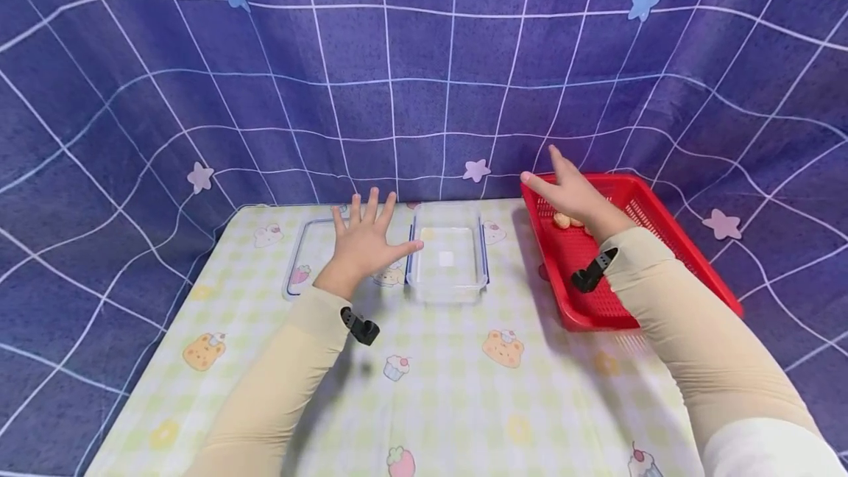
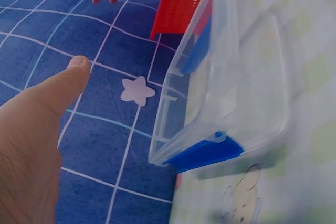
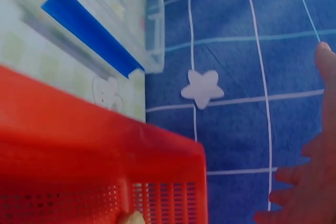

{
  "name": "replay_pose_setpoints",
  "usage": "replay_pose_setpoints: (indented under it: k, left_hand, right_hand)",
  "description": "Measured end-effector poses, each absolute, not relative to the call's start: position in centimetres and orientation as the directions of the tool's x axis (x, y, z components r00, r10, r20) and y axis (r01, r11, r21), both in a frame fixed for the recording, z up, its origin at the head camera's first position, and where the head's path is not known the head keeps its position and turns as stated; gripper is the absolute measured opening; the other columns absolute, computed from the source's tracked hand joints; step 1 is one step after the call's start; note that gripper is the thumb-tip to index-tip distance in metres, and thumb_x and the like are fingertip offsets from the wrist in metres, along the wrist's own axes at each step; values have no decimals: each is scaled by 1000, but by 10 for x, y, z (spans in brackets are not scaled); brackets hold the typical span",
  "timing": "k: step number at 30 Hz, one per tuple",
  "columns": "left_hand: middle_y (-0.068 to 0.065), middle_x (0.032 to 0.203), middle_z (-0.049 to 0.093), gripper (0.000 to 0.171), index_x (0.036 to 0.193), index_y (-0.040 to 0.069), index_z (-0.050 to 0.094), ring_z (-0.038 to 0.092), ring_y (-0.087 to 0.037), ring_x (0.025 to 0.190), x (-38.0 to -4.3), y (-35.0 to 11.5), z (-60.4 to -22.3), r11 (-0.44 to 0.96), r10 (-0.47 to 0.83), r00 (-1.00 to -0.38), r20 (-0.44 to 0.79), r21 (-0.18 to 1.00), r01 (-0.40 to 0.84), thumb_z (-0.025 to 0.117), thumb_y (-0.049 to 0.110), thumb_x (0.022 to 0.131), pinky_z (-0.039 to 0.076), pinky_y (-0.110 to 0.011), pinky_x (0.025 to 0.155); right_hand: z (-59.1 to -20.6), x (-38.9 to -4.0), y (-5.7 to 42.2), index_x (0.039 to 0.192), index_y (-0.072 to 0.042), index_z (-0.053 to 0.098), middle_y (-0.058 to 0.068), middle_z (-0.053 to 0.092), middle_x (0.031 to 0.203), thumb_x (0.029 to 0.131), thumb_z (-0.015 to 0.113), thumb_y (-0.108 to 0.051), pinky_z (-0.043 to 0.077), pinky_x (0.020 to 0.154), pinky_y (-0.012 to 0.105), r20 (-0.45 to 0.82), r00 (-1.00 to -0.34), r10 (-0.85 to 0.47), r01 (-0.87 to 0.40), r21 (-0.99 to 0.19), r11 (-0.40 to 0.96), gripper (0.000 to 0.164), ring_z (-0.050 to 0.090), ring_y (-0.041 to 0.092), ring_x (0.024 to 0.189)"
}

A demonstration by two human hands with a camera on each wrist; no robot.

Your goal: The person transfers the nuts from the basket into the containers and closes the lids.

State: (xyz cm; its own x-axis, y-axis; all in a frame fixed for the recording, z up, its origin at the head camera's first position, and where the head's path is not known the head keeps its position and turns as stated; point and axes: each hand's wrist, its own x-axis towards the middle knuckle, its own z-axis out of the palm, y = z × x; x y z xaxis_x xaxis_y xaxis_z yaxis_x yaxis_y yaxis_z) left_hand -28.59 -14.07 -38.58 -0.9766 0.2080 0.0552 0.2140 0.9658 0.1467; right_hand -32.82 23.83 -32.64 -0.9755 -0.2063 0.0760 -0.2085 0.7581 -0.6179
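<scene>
My left hand (image 1: 366,243) is spread wide, palm down, above the table between a flat clear lid (image 1: 296,271) and a clear plastic container (image 1: 447,289). Its thumb overlaps the container's left edge in the head view, and it holds nothing. The container has blue side clips (image 2: 207,153) and stands without a lid on. Over the far left part of a red plastic basket (image 1: 570,308) my right hand (image 1: 575,193) hovers with fingers extended and thumb apart, holding nothing. A few small pale tan pieces (image 1: 562,221) lie in the basket, partly hidden by that hand.
A checked tablecloth (image 1: 450,403) with cartoon prints covers the table. Behind it and along both sides hangs a dark blue curtain (image 1: 417,109) with white lines and stars. Each wrist carries a black strap camera, such as the left camera (image 1: 361,327).
</scene>
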Motion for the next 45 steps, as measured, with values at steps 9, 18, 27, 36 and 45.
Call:
replay_pose_setpoints:
  k: [9,18,27,36,45]
  left_hand:
    - [-6,169,-10,112,163,27,-3,-12,-38,154,-280,-134,-414,951,255,-966,49,170,259,38,91,81,-17,-68,116]
    - [-4,170,-5,121,163,22,-3,-6,-34,155,-271,-133,-431,929,298,-954,33,219,298,52,88,78,-13,-65,118]
    - [-4,170,-3,121,164,17,1,-6,-31,155,-267,-123,-452,913,340,-940,-19,244,326,58,82,80,-14,-64,118]
    - [-3,170,5,123,164,12,11,3,-29,156,-270,-122,-463,903,375,-927,-10,231,363,61,82,77,-6,-64,121]
    - [-6,168,17,116,163,8,16,8,-28,156,-276,-131,-458,874,421,-907,31,252,415,63,76,82,-7,-64,121]
  right_hand:
    - [-348,-341,265,163,-4,4,27,18,164,100,48,-60,18,122,59,96,-985,-144,-170,-682,711,95,21,45,150]
    - [-374,-355,280,161,-1,11,33,32,156,101,56,-44,28,119,59,99,-983,-154,-177,-744,644,87,35,49,142]
    - [-389,-358,298,156,6,24,34,37,152,100,63,-29,31,117,58,118,-986,-115,-164,-770,616,76,40,48,139]
    - [-405,-363,311,151,8,33,35,49,141,98,67,-22,37,112,57,134,-986,-97,-166,-764,623,70,48,47,131]
    - [-405,-373,310,144,8,44,33,51,139,94,71,-23,40,108,56,100,-993,-70,-121,-718,686,65,50,46,126]
